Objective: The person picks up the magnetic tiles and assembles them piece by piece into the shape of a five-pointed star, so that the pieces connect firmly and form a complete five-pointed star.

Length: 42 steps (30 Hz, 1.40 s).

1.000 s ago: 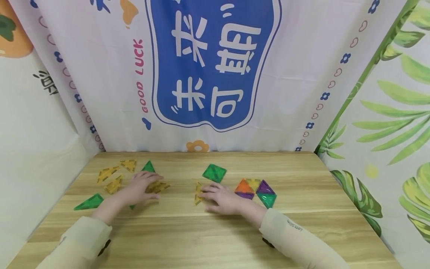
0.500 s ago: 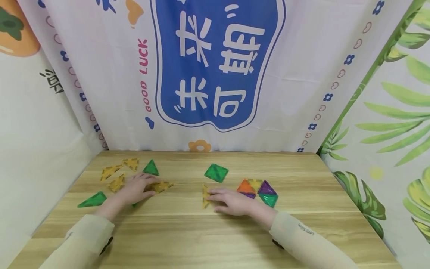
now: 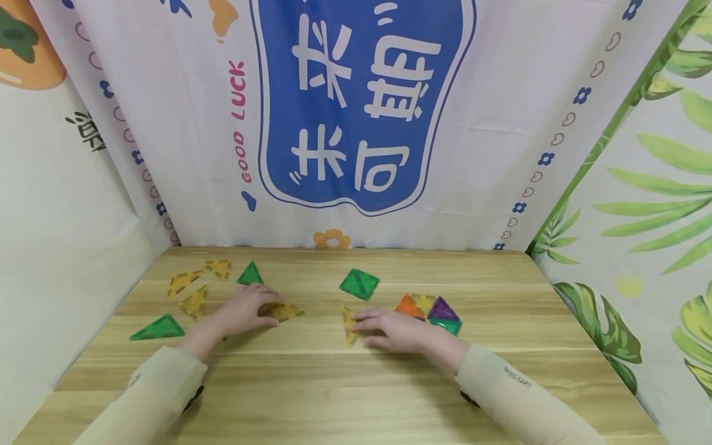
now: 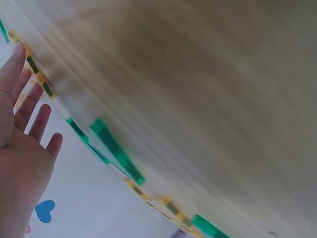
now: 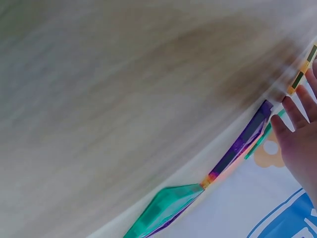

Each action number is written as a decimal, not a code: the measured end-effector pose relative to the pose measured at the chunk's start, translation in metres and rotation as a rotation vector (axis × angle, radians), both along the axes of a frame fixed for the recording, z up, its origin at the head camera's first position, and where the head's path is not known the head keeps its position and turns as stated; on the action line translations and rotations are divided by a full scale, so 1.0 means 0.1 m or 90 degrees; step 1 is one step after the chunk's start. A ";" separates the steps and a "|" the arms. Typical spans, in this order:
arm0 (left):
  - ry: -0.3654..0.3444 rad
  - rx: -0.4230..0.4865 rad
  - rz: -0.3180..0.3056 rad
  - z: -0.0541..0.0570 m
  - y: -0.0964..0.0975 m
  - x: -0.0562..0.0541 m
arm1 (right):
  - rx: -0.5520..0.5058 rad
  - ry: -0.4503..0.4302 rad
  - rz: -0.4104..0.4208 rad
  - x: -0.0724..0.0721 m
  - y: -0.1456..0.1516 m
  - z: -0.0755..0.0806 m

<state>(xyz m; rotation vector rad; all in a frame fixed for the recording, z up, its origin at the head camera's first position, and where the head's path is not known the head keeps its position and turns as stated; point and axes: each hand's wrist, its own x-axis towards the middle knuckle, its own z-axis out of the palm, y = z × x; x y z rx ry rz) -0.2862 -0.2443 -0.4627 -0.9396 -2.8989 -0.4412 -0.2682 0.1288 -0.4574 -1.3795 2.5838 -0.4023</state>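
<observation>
In the head view, my left hand (image 3: 248, 309) arches over a translucent yellow magnetic tile (image 3: 290, 311) lying flat, its right part showing past the fingertips. The left wrist view has the thumb and relaxed fingers (image 4: 37, 106) right at that tile's edge. My right hand (image 3: 395, 329) lies low over the table with its fingertips on a second yellow triangular tile (image 3: 348, 326). Fingers look straight and spread in the right wrist view, beside the yellow tile's edge (image 5: 302, 72). The two yellow tiles stand apart, points facing the gap.
Left of the left hand lie several yellow tiles (image 3: 194, 301) and a long green triangle (image 3: 158, 327). A green triangle (image 3: 250, 274) sits just beyond it. Behind the right hand are a green square (image 3: 359, 283) and a cluster with orange (image 3: 408, 305) and purple (image 3: 442, 309) triangles.
My left hand and its yellow tile have slid rightward across the table. The right hand and its tile have also shifted a little to the right.
</observation>
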 end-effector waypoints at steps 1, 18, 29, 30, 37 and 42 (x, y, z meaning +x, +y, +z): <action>-0.008 0.002 -0.010 0.01 0.02 0.01 | 0.000 -0.002 0.000 0.00 0.00 0.00; -0.010 0.003 0.068 0.06 0.27 0.10 | -0.040 -0.007 -0.010 -0.03 -0.02 -0.02; -0.012 -0.002 0.093 0.01 0.30 0.06 | 0.010 0.057 -0.110 -0.05 -0.23 -0.03; -0.009 -0.002 0.095 0.01 0.30 0.06 | 0.013 0.059 -0.117 -0.05 -0.24 -0.03; -0.015 -0.005 0.052 0.03 0.34 0.06 | 0.015 0.050 -0.135 -0.05 -0.27 -0.03; -0.050 -0.012 0.004 0.09 0.43 0.06 | 0.015 0.055 -0.139 -0.04 -0.27 -0.03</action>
